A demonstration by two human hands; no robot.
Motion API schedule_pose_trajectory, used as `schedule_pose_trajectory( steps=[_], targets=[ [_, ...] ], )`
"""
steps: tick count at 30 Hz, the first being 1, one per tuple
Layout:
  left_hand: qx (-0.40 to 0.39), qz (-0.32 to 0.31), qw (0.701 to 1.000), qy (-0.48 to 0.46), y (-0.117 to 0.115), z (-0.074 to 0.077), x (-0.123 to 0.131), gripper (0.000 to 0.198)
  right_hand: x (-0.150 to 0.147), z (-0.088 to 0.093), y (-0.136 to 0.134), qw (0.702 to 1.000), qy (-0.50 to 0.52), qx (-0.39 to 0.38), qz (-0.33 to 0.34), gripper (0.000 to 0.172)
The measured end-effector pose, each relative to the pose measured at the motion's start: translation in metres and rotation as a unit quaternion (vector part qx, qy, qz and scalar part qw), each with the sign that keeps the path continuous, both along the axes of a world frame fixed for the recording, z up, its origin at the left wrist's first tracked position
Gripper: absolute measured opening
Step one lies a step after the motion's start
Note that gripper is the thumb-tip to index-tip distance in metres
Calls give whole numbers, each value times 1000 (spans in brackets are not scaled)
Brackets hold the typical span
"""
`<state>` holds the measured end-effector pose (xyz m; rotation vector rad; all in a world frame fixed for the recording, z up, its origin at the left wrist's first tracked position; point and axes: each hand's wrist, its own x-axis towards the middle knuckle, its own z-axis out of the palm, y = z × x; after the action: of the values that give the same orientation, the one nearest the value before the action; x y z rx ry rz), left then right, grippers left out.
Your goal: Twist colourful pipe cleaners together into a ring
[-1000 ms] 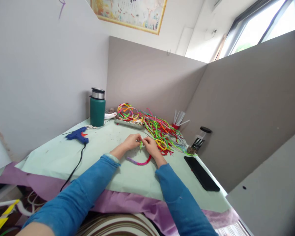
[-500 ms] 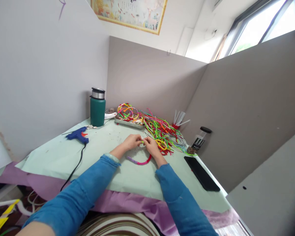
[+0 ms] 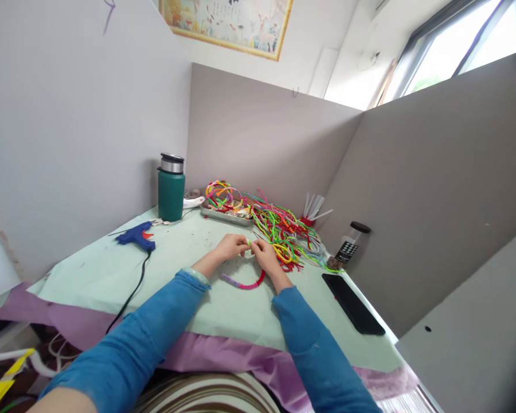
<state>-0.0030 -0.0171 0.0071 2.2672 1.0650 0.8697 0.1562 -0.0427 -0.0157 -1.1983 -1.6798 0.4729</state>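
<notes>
The left hand and right hand pinch a small green piece between their fingertips, just nearer than the heap of fuzzy stems. A curved purple-and-red strip lies farther toward the person from that heap. Left of the heap stand a tray and green bottle; right, a jar.
</notes>
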Motion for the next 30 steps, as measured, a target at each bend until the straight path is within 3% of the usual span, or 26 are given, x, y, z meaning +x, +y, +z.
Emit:
schedule_pose_trajectory(
  steps=[11,21,30],
  targets=[
    [-46,12,999,18,-7,8,0,40,0,-1,1,1000,-6,-2,-5,23],
    [-119,22,993,-8,-9,11,0,35,0,-3,2,1000,-2,-8,5,23],
    [-205,14,976,-76,-1,5,1,27,-2,-1,-1,1000,0,6,26,25]
  ],
)
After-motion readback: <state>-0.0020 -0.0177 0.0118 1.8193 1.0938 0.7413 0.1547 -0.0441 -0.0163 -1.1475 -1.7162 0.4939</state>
